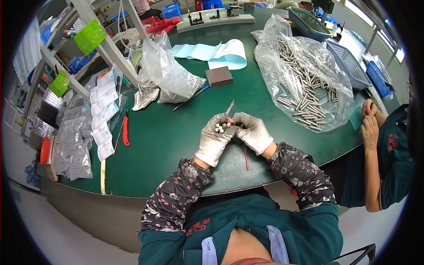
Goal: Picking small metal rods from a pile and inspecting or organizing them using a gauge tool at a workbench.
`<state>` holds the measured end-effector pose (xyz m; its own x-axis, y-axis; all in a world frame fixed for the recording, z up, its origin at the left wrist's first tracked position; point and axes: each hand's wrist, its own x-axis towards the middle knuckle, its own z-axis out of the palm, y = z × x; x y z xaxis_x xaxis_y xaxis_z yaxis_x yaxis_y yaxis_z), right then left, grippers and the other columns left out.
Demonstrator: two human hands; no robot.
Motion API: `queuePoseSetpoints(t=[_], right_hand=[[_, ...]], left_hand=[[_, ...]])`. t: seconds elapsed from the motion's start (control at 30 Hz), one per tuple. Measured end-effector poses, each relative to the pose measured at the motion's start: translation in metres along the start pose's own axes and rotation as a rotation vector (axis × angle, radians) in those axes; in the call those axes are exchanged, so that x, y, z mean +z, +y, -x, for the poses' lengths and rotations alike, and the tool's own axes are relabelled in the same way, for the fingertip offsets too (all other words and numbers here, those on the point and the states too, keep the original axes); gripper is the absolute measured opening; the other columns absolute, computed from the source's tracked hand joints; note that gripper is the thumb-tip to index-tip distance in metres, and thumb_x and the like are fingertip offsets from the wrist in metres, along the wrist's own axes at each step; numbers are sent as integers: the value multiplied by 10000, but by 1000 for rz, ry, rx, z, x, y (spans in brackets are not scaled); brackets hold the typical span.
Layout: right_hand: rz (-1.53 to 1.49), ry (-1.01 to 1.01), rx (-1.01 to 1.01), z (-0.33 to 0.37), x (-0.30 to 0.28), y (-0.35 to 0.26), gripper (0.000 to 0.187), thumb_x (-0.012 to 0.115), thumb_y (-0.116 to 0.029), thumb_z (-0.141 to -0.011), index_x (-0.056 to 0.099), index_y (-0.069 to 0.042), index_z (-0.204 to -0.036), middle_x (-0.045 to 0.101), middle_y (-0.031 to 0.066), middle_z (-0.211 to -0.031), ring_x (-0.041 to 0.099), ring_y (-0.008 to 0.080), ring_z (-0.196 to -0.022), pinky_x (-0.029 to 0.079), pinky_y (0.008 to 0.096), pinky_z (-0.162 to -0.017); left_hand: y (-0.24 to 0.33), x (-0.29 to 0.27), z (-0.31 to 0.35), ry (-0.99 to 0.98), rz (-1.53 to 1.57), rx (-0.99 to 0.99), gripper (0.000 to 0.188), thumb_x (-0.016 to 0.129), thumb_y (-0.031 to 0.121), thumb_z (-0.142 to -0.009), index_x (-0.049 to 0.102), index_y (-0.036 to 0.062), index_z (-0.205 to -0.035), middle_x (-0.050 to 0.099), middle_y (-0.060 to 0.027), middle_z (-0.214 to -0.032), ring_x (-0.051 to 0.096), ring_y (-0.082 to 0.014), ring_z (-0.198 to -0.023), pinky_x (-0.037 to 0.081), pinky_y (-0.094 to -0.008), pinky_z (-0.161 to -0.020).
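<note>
Both my hands wear grey-white work gloves and meet above the green table near its front edge. My left hand (213, 136) is closed around a bundle of several short metal pins (222, 127), their bright round ends facing up. Against it, my right hand (251, 132) is closed, its fingers at a small knife (230, 106) whose pointed grey blade sticks up between the hands. A bit of red shows at the blade's base; the rest of the handle is hidden. Below the right hand lies a thin red stick (247, 158), its upper end dark.
At the right, a clear plastic bag (269, 66) spreads under many metal pins (304, 84). Left stand another bag (168, 70), a brown block (219, 76), a pen (192, 97), paper strips (102, 115) and a red-handled tool (126, 129). A co-worker's hands (370, 118) are at the right edge.
</note>
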<state>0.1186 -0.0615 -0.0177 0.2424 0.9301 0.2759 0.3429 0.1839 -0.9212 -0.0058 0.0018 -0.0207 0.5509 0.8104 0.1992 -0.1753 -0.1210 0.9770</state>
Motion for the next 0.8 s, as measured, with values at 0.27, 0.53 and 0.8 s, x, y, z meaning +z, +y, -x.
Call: queuePoseSetpoints(t=[0.27,0.53,0.8], right_hand=[[-65,11,14,-2,3,9,212,603,-83,-759,579,-8,-956,626,96,-814,560,96,-740,451,240,-680],[-88,14,52,-1,4,8,213,603,-97,-770,578,-6,-960,629,95,-804,552,88,-732,446,232,-677],[-104,-3,61,-2,5,11,214,577,-63,-759,577,-5,-965,627,101,-807,554,88,-748,443,231,-684]], left_hand=[[-8,-1,-1,-40,-78,33,275,673,40,-729,539,31,-968,584,-1,-857,536,-61,-763,461,-193,-700],[-11,-1,-1,-16,-76,20,279,670,38,-732,540,29,-979,583,3,-858,530,-59,-767,458,-191,-699],[-15,-3,-1,-28,-124,64,290,686,69,-723,551,33,-977,590,1,-851,534,-59,-757,458,-192,-688]])
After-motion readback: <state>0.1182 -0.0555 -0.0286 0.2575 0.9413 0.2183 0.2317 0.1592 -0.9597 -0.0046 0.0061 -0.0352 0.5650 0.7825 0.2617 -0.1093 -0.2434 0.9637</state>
